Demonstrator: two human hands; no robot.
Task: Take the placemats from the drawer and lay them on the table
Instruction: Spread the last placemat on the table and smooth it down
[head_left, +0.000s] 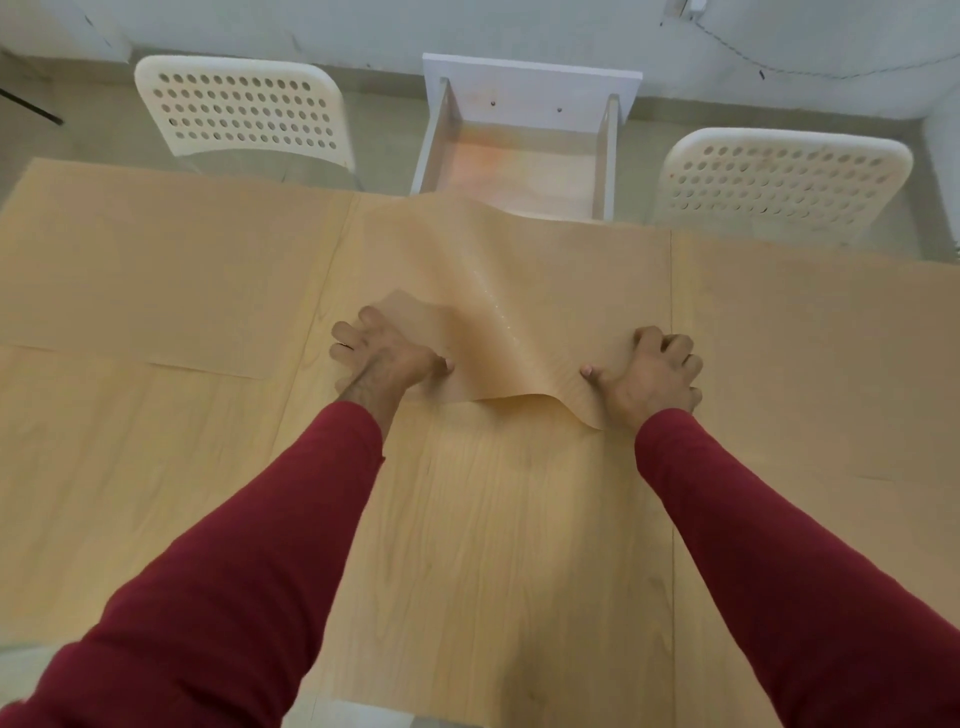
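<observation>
Table (493, 545) fills most of the view, and it has a light wood look. Flat placemats of the same light wood colour lie on it. One placemat on the left (156, 270) lies flat near the far edge, and one on the right (810, 364) lies flat too.

In the middle, a third placemat (519, 291) is not flat. Its far part hangs over the far edge of the table by the drawer, and its near edge is lifted up in a soft wave.

Past the table stands a white drawer (524, 150), pulled open. A white chair with round holes (239, 109) is to its left, and another white chair (779, 176) is to its right.

Two arms in dark red sleeves (249, 561) reach out over the table. The left hand (387, 353) grips the near left corner of the middle placemat, with fingers curled on it. The right hand (657, 371) grips the near right corner, with fingers bent and the thumb pressing on top. The two hands are well apart, with the wavy edge between them.
</observation>
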